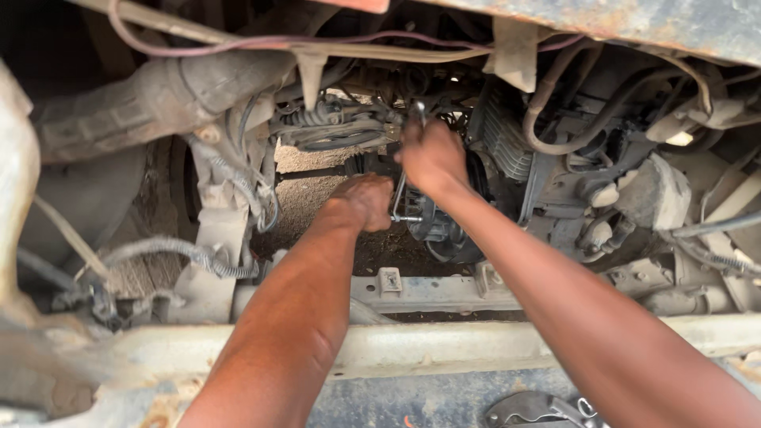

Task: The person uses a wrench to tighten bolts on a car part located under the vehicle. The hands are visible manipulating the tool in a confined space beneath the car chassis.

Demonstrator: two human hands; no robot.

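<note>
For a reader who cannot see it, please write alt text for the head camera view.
Two bare hands reach down into a dusty, open vehicle engine bay: the left hand is closed near the lower end of a thin bent silver metal tool, and the right hand grips its upper end. Grey hoses, wires and a pale dirty metal crossbeam surround them.

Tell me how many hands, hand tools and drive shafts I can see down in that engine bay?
Hands: 2 – left hand, right hand, both reaching into the engine bay
Metal wrenches: 1 – wrench, gripped by both hands
Drive shafts: 1 – dark shaft running left of the hands
Total: 4
</note>
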